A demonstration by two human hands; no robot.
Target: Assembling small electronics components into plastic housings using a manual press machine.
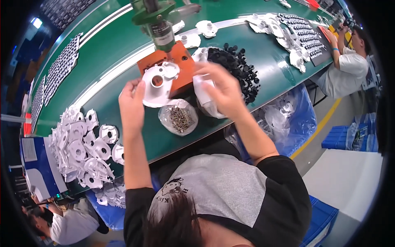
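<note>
My left hand (132, 103) is closed on the edge of a white plastic housing (153, 92) with a round hole, holding it tilted over the near edge of an orange fixture block (181, 61). Above the block hangs a green machine head (158, 20) with its tip pointing down. To the right, my right hand (224, 88) is smeared by motion, its fingers over a white bag or container (201, 92). Whether those fingers hold anything cannot be made out. Between my forearms sits a clear plastic bag of metal screws (180, 119).
Black plastic knobs (242, 72) are heaped right of the block. More white housings (78, 144) pile up at the left, others (275, 29) at the far right. A blue-lined bin (296, 123) stands beyond the table edge. A co-worker (347, 61) sits at the right, another at lower left.
</note>
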